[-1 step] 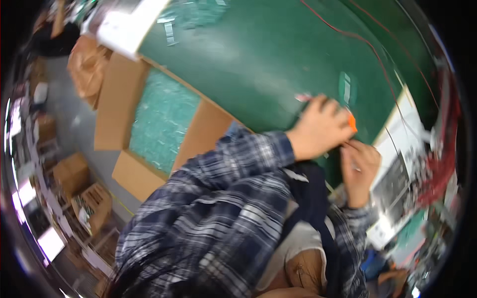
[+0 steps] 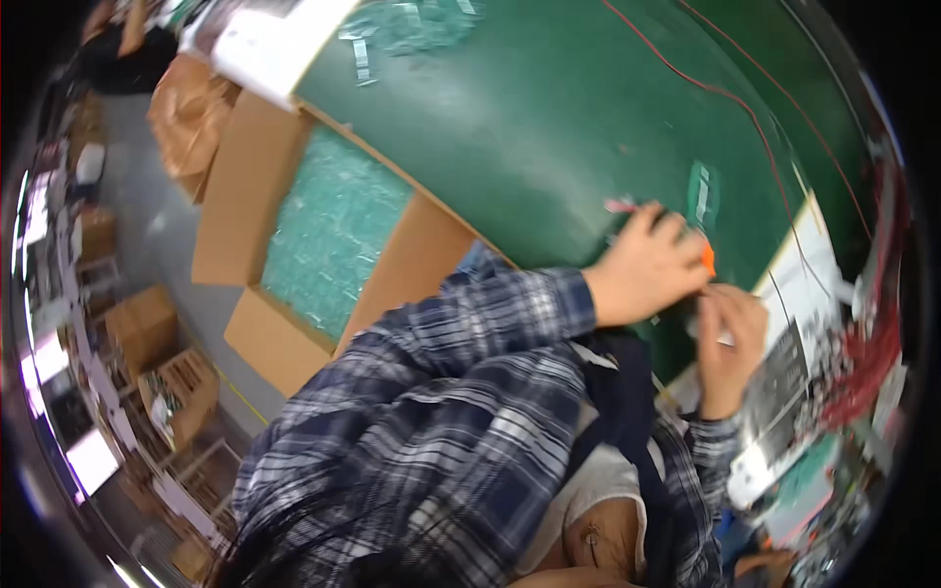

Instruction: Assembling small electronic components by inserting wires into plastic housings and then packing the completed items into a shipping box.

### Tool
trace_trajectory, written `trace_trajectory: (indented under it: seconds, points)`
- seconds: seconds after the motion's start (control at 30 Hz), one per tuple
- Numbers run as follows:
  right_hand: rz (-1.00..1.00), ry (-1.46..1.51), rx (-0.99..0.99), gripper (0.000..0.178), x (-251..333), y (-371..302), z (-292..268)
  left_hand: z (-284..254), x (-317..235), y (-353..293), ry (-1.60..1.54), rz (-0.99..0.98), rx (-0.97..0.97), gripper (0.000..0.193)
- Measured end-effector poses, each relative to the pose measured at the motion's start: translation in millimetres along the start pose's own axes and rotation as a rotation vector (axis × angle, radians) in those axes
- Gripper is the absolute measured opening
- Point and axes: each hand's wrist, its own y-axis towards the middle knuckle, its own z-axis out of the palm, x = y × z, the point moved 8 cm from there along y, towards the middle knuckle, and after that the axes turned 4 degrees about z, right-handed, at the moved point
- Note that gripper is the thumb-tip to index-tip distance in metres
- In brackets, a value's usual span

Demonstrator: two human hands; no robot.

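My left hand (image 2: 647, 267) is closed above the green tabletop (image 2: 520, 118), its fingers curled round an object mostly hidden in the grip. An orange part (image 2: 708, 259) of it shows beside the fingertips. Beyond the knuckles a small pinkish-red piece (image 2: 620, 205) pokes out; whether it belongs to the same object I cannot tell. My right hand (image 2: 733, 338) is closed close to the left one, thumb and fingers pinched near the orange part. What it pinches is hidden, though something whitish shows by its palm. Just past both hands lies a small clear-green bag with a pale label (image 2: 702, 194).
Left of the table stands an open cardboard box (image 2: 235, 196) full of clear greenish bags (image 2: 333, 220). More such bags (image 2: 417, 24) lie at the far edge. Red wires (image 2: 716, 88) cross the right side, near a red bundle (image 2: 863, 363). A brown sack (image 2: 191, 118) sits behind the box.
The whole view has shifted slightly, so the table, small bag and hands appear farther right and mostly lower. Both hands keep nearly the same pose and stay together.
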Motion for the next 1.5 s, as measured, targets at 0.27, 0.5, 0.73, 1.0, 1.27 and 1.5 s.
trace_trajectory:
  seconds: [0.27,0.5,0.73,1.0,1.27,1.5]
  points:
    - [-0.584,0.153,0.148,0.024,145.4,212.5,153.1,33.9,16.2,-29.8,-0.807,-0.348,-0.337,0.017]
    - [-0.807,-0.154,0.048,0.018,157.9,237.5,179.0,15.0,4.5,-25.3,-0.399,-0.152,-0.181,0.018]
    - [-0.044,0.267,0.17,0.018,34.4,157.9,59.8,-2.3,11.6,-12.9,-0.169,-0.029,0.135,0.027]
    - [-0.5,-0.232,0.117,0.056,92.2,173.8,142.8,23.4,17.0,-22.8,-0.698,-0.284,0.072,0.047]
    - [0.212,0.429,0.137,0.047,-4.0,141.1,39.6,-4.6,8.0,-1.2,-0.129,0.014,0.146,0.029]
    - [0.26,-0.178,-0.238,0.054,-107.2,25.1,4.6,-0.7,7.8,0.6,-0.181,0.013,0.188,0.029]
